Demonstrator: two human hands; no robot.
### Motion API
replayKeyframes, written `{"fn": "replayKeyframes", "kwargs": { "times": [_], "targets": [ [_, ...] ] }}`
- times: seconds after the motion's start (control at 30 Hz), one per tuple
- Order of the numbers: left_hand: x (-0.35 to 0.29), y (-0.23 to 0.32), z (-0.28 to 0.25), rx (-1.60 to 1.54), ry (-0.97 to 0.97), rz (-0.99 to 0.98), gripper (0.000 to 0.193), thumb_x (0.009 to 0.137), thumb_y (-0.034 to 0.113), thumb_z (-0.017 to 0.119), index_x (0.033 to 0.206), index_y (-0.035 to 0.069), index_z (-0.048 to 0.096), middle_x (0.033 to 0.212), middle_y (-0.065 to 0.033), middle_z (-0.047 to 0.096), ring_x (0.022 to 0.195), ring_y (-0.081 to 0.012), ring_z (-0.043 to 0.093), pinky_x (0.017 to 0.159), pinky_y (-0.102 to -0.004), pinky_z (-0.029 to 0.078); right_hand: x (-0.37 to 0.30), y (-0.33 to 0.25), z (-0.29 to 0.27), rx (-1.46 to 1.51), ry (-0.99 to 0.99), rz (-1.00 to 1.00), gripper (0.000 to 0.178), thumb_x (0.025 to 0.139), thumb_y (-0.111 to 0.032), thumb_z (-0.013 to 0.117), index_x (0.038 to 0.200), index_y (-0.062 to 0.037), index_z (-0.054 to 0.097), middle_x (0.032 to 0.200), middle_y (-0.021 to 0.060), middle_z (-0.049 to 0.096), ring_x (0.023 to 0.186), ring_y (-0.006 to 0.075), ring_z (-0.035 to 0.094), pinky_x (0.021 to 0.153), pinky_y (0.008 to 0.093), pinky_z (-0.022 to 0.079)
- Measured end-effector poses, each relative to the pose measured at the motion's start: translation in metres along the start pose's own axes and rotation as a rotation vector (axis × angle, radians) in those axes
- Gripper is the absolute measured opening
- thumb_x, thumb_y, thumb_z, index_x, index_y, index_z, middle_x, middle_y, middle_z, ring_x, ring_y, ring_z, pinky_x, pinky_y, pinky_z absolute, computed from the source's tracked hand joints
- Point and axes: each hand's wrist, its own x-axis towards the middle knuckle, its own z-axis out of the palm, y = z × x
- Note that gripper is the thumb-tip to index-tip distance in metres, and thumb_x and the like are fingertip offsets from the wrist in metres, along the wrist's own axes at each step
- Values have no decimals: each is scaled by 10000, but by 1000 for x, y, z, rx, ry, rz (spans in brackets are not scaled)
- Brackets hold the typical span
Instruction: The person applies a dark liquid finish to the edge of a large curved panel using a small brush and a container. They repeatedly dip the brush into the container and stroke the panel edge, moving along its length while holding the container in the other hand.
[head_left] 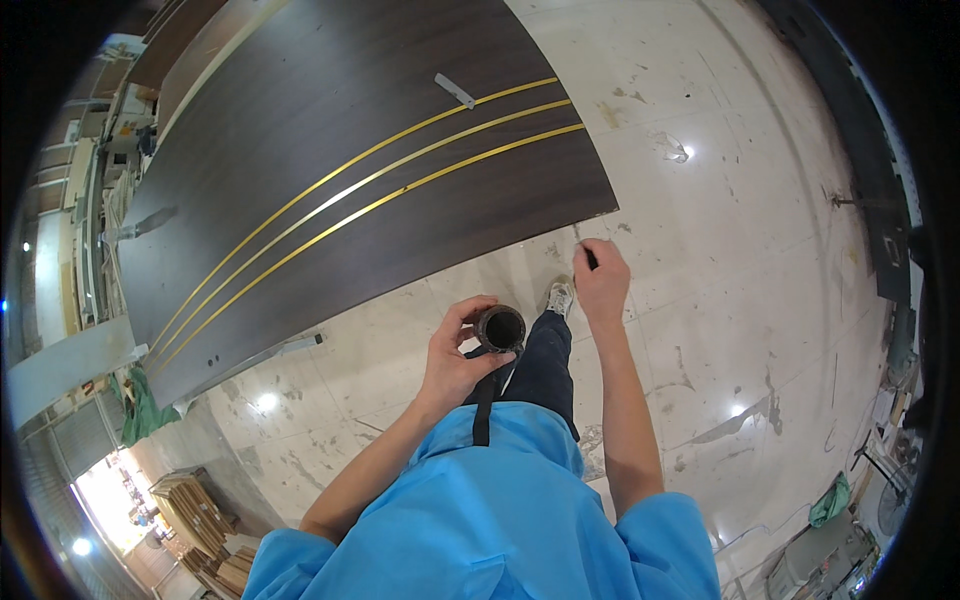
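My left hand (pixel 462 352) is wrapped round a dark, round, open-topped cup (pixel 502 328) with a rough, stained rim, held in front of my waist. Its inside looks black, and I cannot make out what it contains. Out to the right, my right hand (pixel 603 278) is closed on a small thin tool (pixel 577 233). Only its slim tip and a dark bit between the fingers show; its kind is hidden. Just beyond that hand lies the near right corner of a dark brown panel (pixel 400 235), crossed by three gold strips (pixel 330 200). Neither hand touches the panel.
A flat grey piece (pixel 455 91) lies on the panel by the farthest strip. The pale tiled floor (pixel 690 330) is stained and scuffed. Boards (pixel 190 510) are stacked at the lower left, near a green cloth (pixel 145 405). Clutter (pixel 840 550) stands at the lower right.
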Motion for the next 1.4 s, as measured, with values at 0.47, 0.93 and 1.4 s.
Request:
{"fn": "replayKeyframes", "kwargs": {
  "times": [0.47, 0.93, 1.4],
  "targets": [
    [3, 0, 1, 26, -30, -1, 686, 760, -4, 869, 1380, 93, 590, 1384, -49, 627, 1236, -187, 626, 1088, -393, 489, 2, -6, 3, 4, -75, 49, 105, 891, -146, 716, 936, -52, 734, 904, 148, 694, 850, 366, 692, 761, 445, 545],
    [5, 2, 1, -4, -51, -11, 716, 745, -35, 874, 1382, 98, 576, 1434, -41, 591, 1264, -180, 592, 1071, -374, 476, 15, 8, -9, -36, 131, 143, 95, 903, -144, 710, 926, -52, 721, 894, 149, 697, 831, 360, 683, 745, 445, 533],
    [8, 3, 8, 8, -50, -16, 722, 744, -32, 879, 1388, 105, 583, 1399, -33, 607, 1244, -176, 594, 1082, -376, 466, 22, 21, -20, -52, -44, 66, 103, 905, -156, 712, 950, -64, 718, 910, 143, 699, 855, 362, 689, 767, 452, 541]
  ]
}}
